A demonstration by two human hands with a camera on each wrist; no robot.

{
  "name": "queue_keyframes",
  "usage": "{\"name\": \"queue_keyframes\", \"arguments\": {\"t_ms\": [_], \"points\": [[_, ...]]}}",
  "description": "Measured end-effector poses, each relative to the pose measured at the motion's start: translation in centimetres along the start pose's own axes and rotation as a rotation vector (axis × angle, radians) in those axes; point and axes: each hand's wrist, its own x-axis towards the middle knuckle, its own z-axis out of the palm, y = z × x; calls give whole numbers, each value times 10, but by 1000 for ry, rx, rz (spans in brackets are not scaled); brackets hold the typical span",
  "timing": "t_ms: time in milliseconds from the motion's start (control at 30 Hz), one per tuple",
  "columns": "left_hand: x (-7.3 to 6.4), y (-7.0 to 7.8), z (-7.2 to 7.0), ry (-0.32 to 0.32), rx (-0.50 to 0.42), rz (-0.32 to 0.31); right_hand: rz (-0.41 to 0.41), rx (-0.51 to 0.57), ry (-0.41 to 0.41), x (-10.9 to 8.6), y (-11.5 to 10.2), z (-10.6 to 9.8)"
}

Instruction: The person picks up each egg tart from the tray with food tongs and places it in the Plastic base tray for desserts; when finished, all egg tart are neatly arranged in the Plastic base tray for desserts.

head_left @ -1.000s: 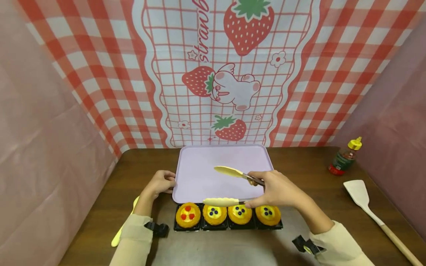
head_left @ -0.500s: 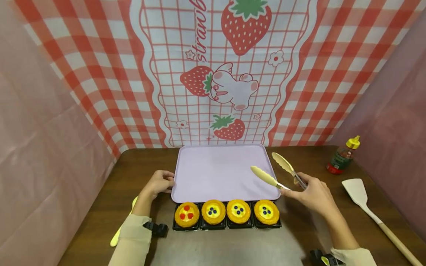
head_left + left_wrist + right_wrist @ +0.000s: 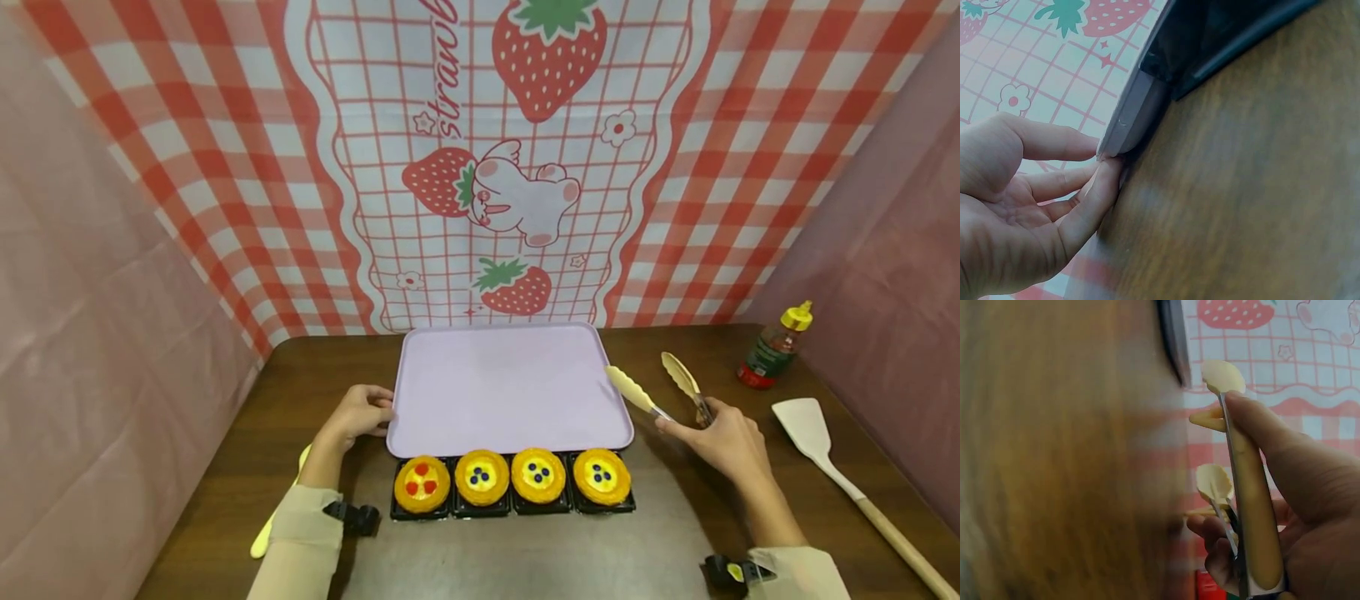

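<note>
My left hand [image 3: 358, 414] pinches the left rim of a pale lilac tray [image 3: 510, 387]; the left wrist view shows thumb and fingertips meeting at the tray's edge [image 3: 1129, 122]. In my right hand [image 3: 726, 443] is a pair of tongs [image 3: 632, 390] with cream scalloped tips, arms spread apart, just right of the tray. The right wrist view has the thumb along one arm of the tongs [image 3: 1250, 506] and fingers at the other. Before the tray, a row of tarts sits in black holders: one red-topped tart [image 3: 422, 483] at left, then three blueberry-topped tarts [image 3: 538, 477].
A white spatula [image 3: 808, 433] with a wooden handle lies at the right. Behind it stands a sauce bottle [image 3: 772, 354] with a yellow cap. A pale yellow utensil [image 3: 261, 542] lies partly under the left forearm. A strawberry-print cloth [image 3: 517, 208] hangs behind the table.
My right hand has carried the tongs rightward, from over the tray and tarts to beyond the tray's right side. The left hand has stayed at the tray's rim.
</note>
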Motion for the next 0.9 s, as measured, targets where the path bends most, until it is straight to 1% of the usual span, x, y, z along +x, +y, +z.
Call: {"name": "queue_keyframes", "arguments": {"t_ms": [100, 167, 233, 333, 433, 533, 700, 900], "points": [[-1, 0, -1, -1, 4, 0, 29, 2, -25, 1, 3, 0], [-1, 0, 0, 1, 6, -1, 47, 15, -61, 2, 5, -1], [-1, 0, 0, 4, 10, -4, 59, 46, -108, 2, 6, -1], [-1, 0, 1, 6, 14, -8, 90, 115, -208, 1, 7, -1], [-1, 0, 1, 5, 18, -12, 108, 169, -260, -1, 9, 1], [1, 0, 0, 5, 17, -12, 107, 196, -263, -2, 10, 3], [1, -1, -1, 3, 15, -6, 108, 197, -246, 2, 11, 3], [-2, -3, 0, 8, 21, -14, 107, 195, -229, 0, 13, 3]]}}
